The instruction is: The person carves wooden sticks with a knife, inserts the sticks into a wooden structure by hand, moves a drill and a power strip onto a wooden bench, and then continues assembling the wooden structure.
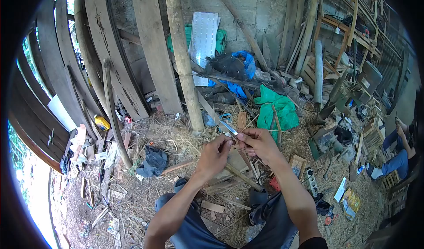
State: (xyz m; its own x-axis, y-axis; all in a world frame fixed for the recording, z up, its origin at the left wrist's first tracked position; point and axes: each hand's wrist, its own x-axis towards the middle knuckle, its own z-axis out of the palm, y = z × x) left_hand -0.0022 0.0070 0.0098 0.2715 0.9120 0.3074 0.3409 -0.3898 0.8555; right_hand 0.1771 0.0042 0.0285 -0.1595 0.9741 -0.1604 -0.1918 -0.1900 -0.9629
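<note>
Both my hands are close together in front of me, above the littered ground. My right hand (260, 145) is closed around a knife, whose bright blade (228, 127) points up and to the left. Thumb and fingers of my left hand (215, 155) pinch together just below the blade, on something small that I cannot make out. A thin pale strip (276, 130) shows beside my right hand, and I cannot tell whether it is held. Most of the knife's handle is hidden by my fingers.
Wood scraps and shavings cover the ground. A green plastic sheet (277, 107) and a wooden post (183, 59) stand out ahead. A black plastic bag (152, 161) lies left, a power strip (312, 182) right. Another person (397, 154) sits at the far right.
</note>
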